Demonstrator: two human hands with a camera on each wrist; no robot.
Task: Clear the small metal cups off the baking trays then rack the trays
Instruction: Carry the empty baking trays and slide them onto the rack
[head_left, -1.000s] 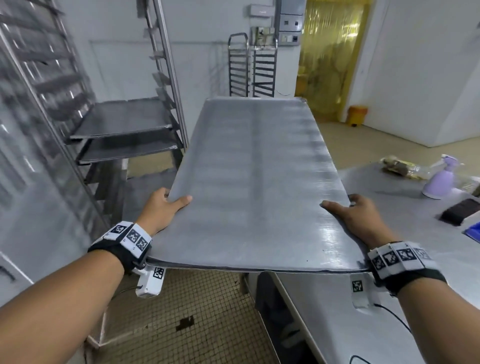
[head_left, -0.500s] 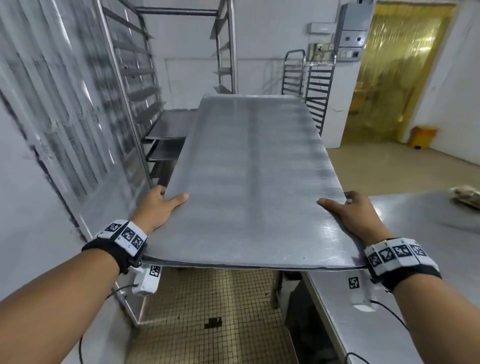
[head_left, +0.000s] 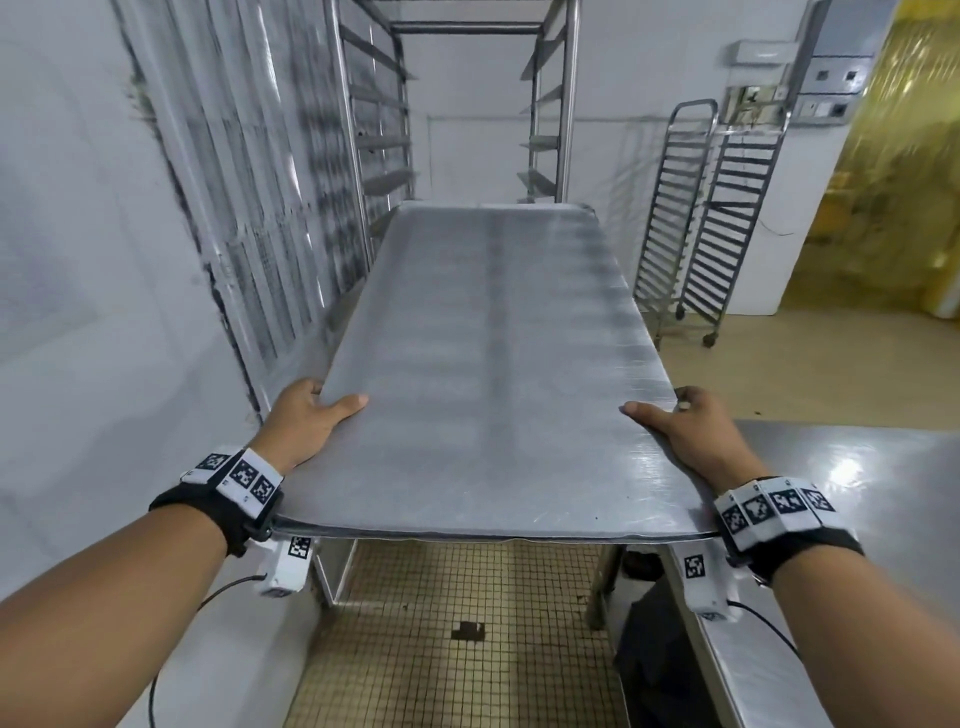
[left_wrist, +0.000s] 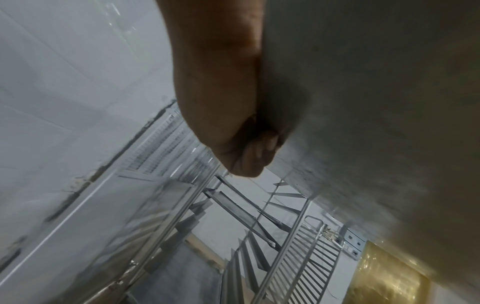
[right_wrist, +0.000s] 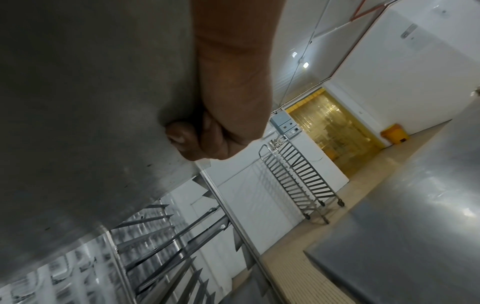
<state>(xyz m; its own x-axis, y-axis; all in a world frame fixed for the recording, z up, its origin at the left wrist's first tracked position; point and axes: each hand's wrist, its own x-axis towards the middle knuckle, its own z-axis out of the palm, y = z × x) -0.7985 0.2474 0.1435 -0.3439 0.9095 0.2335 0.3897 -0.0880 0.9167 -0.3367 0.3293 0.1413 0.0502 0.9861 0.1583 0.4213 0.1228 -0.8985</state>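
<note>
A long bare metal baking tray (head_left: 483, 374) is held level in front of me, with no cups on it. My left hand (head_left: 306, 415) grips its near left edge, thumb on top and fingers curled underneath (left_wrist: 257, 152). On the near right edge my right hand (head_left: 685, 426) grips the same way, its fingers under the tray (right_wrist: 187, 137). The tray's underside (left_wrist: 363, 102) fills the wrist views. Its far end points at the tall open rack (head_left: 467, 114) straight ahead.
A second pair of empty tray racks (head_left: 696, 228) stands on wheels at the back right, by a yellow strip curtain (head_left: 893, 208). A steel table (head_left: 857, 493) lies at my right. A wall with a wire grille (head_left: 270, 218) runs along the left. Tiled floor below.
I have turned left with the tray, so the tall rack now stands straight ahead and the table with its spray bottle has slid out to the right. Both grips are unchanged.
</note>
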